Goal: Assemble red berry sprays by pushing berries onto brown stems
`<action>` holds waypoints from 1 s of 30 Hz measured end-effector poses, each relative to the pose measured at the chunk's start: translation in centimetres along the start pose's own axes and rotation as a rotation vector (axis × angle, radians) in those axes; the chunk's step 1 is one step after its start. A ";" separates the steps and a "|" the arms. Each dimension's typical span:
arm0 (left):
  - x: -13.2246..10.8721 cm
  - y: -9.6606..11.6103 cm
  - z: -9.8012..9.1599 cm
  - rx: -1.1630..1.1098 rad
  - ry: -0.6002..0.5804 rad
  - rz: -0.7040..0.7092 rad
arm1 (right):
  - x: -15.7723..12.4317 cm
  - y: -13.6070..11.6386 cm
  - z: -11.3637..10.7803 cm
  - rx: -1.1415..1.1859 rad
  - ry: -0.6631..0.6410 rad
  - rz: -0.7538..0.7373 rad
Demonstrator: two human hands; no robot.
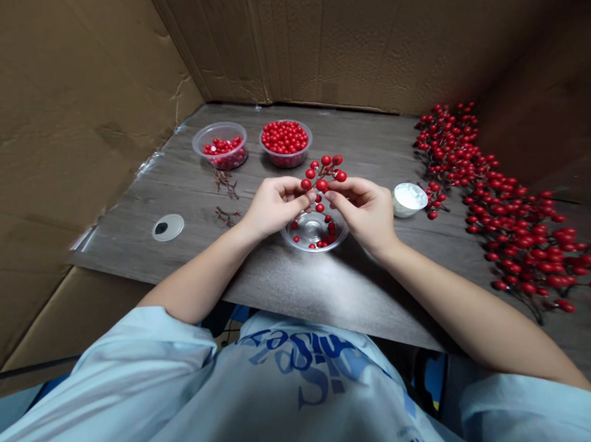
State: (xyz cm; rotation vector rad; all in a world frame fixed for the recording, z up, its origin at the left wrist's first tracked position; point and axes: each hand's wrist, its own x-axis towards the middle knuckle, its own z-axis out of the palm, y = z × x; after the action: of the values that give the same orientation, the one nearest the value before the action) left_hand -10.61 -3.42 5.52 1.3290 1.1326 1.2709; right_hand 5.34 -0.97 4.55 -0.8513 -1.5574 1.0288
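A small sprig of glossy red artificial berries (322, 185) is held up between my two hands, its berries fanned out at the top. My left hand (275, 207) pinches the sprig's left side with thumb and fingers. From the other side, my right hand (367, 210) has thumb and forefinger closed on it; the exact grip points are partly hidden by fingers and berries. Directly below sits a clear plastic bowl (315, 246) with several loose red berries in it. Close to my right hand stands a small cup of white material (409, 199).
Behind are a tub with red berries (220, 129) and a fuller berry tub (288, 160). Bare brown twigs (226, 183) lie left of centre, near a round white lid with a dark spot (168, 227). Many berry branches (504, 201) spread along the right. Cardboard walls (294, 41) enclose the table.
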 end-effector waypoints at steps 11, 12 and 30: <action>-0.1 0.2 -0.2 0.104 -0.045 -0.003 | -0.1 0.2 0.0 -0.067 -0.021 -0.030; -0.2 0.2 -0.2 0.107 -0.043 -0.005 | -0.1 0.2 0.0 -0.067 -0.019 -0.032; -0.2 0.3 -0.1 0.112 -0.021 -0.011 | -0.7 0.6 0.7 0.004 0.001 -0.045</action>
State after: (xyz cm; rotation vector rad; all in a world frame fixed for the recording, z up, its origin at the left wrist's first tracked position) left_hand -10.71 -3.68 5.77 1.4139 1.2096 1.1975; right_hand 4.78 -1.56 3.70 -0.8097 -1.5662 0.9986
